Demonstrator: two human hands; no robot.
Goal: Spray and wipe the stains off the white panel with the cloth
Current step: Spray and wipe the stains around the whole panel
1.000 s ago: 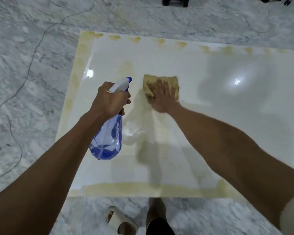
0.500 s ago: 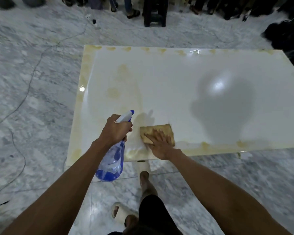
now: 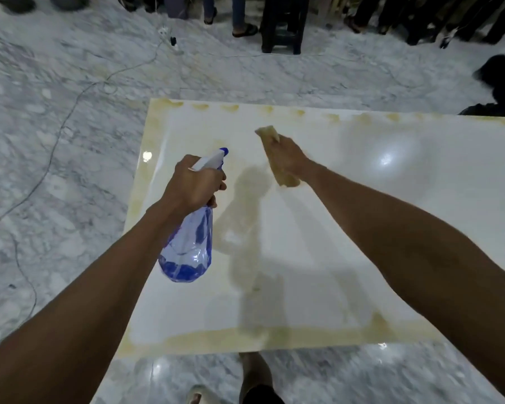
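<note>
A glossy white panel (image 3: 391, 228) lies flat on the marble floor, with yellowish stains along its far, left and near edges and faint smears near the middle. My left hand (image 3: 194, 185) grips a clear blue spray bottle (image 3: 188, 249) with a white and blue nozzle pointing away, held above the panel's left part. My right hand (image 3: 287, 157) holds a yellowish cloth (image 3: 274, 153), bunched and blurred, raised over the panel's upper middle.
Grey marble floor (image 3: 56, 141) surrounds the panel. Thin cables (image 3: 70, 112) trail across the floor at left. A dark stool (image 3: 283, 27) and several people's legs stand at the far side. My own foot and a sandal (image 3: 196, 395) are at the panel's near edge.
The cloth was pressed flat at the panel's near edge half a second ago; now my right hand has bunched it and moved it up toward the far part. The view shifted forward.
</note>
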